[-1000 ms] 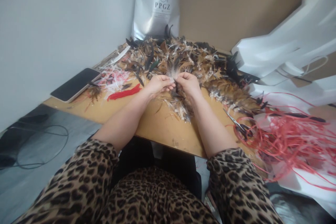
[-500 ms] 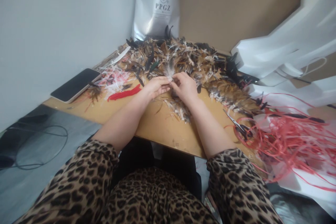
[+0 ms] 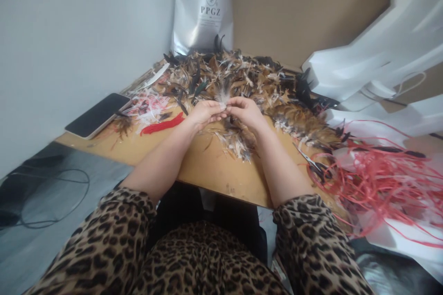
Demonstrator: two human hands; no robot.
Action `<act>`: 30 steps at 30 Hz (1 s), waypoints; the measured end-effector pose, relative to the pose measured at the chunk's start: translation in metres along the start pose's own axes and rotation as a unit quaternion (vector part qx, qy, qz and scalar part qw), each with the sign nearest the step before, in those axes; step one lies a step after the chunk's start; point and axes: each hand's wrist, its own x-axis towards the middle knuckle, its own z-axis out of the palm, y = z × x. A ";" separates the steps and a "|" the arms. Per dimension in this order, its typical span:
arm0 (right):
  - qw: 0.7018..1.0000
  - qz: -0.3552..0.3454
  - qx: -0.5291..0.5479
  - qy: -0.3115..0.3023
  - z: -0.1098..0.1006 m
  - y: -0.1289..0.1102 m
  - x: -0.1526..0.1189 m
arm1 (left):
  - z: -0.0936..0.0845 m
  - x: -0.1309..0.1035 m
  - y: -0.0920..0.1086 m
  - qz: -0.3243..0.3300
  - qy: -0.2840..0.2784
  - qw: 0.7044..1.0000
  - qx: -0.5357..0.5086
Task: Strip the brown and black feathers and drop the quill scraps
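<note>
Near the middle of the frame I have a small feather tuft (image 3: 223, 91), its pale base down and its wispy tips up towards the top of the picture. My left hand (image 3: 208, 113) pinches that base between thumb and fingers, and my right hand (image 3: 245, 112) closes on it from the other side, so my fingertips nearly meet. Both hands are above the worktop (image 3: 214, 173), my forearms coming up from the leopard-print sleeves (image 3: 104, 235) at the bottom.

Just beyond my hands, a heap of brown, black and white feathers (image 3: 256, 71) spreads across the centre, with a silver bag (image 3: 204, 23) standing behind it at the top. Below my right hand lies a smaller cluster of pale-ended feathers (image 3: 238, 145).

To the left of my left hand are a bundle of red strands (image 3: 162, 124), some pink and white scraps (image 3: 148, 105) and, farther left, a phone (image 3: 98, 115) with a dark screen. Towards the right of the frame, scissors (image 3: 314, 164) lie beside a tangle of pinkish-red ribbon (image 3: 384, 184).
</note>
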 end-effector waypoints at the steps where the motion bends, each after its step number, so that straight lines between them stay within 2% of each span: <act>1: 0.999 0.028 0.042 0.004 -0.001 0.000 0.001 | 0.001 -0.001 0.000 0.003 -0.008 1.000 0.020; 3: 0.996 0.048 0.068 0.029 -0.002 0.000 0.001 | 0.002 -0.001 -0.001 0.012 -0.016 0.998 0.063; 6: 0.996 0.029 0.056 0.055 0.002 0.002 0.002 | 0.004 -0.002 -0.002 0.024 -0.014 0.994 0.102; 13: 0.989 0.034 0.087 0.114 0.015 0.003 0.000 | 0.006 0.000 -0.005 0.042 0.002 0.996 0.082; 16: 0.989 0.042 0.086 0.113 0.014 0.003 0.001 | 0.007 0.000 -0.004 0.043 0.011 0.996 0.081; 19: 0.990 0.040 0.075 0.108 0.001 0.005 0.005 | 0.005 0.001 -0.001 0.043 0.036 0.997 0.047; 21: 0.989 0.013 0.046 0.141 -0.015 0.007 0.009 | 0.002 0.003 0.001 0.048 0.064 0.997 0.000; 23: 0.983 -0.021 -0.030 0.178 -0.032 0.010 0.011 | -0.001 0.006 0.002 0.049 0.084 0.994 -0.051; 26: 0.980 -0.011 -0.138 0.146 -0.049 0.012 0.011 | -0.004 0.008 0.004 0.036 0.099 0.989 -0.105; 30: 0.968 -0.012 -0.225 0.108 -0.050 0.014 0.010 | -0.005 0.008 0.005 0.032 0.096 0.986 -0.131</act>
